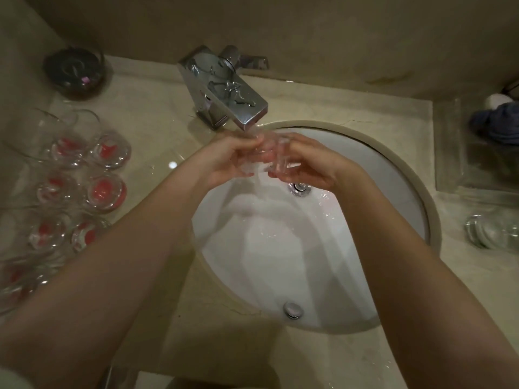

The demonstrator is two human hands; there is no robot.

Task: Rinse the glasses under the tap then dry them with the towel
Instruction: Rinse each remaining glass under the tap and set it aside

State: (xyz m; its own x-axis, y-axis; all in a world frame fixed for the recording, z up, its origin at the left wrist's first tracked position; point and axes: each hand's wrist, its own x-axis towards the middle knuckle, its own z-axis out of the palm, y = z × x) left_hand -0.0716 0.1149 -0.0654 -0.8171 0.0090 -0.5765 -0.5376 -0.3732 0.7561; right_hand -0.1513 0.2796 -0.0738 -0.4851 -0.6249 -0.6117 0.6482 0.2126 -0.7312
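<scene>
Head view: left hand (230, 161) and right hand (306, 164) both grip one clear glass (268, 155) under the running tap (233, 94), over the sink (393, 175), so rinse water drains away.

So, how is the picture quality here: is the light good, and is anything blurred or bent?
Head view: dim, warm light; the glass held by the left hand and right hand is smeared by running water; bright glare on the tap; wide-angle bending stretches the forearms and curves the sink rim.
</scene>
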